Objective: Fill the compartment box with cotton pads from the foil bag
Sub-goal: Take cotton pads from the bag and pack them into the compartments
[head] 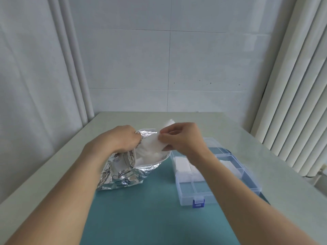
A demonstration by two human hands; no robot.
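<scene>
Foil bag point(123, 171) stands slumped on the teal mat point(150, 209), long axis running up and away from the person, mouth open at the top. Left hand point(122, 138) grips the crinkled rim on the left side, fingers curled into the foil. Right hand point(180, 137) pinches a cotton pad point(152, 144) at the mouth, just right of the left grip; pad soft, white, bent, its far corner poking above the fingers. Foil is silvery, creased, printed with dark line drawings; more white shows inside. Compartment box point(217, 175) lies below and right of the right grip, clear plastic, rectangular, long axis pointing away, blue latch point(198, 203) on its near edge, lid open behind. White pads point(187, 170) fill a far-left cell; near cells show mat through the base. Pale worktop point(265, 156) stretches beyond the box toward the ribbed radiator point(292, 103); open mat between bag and box.
</scene>
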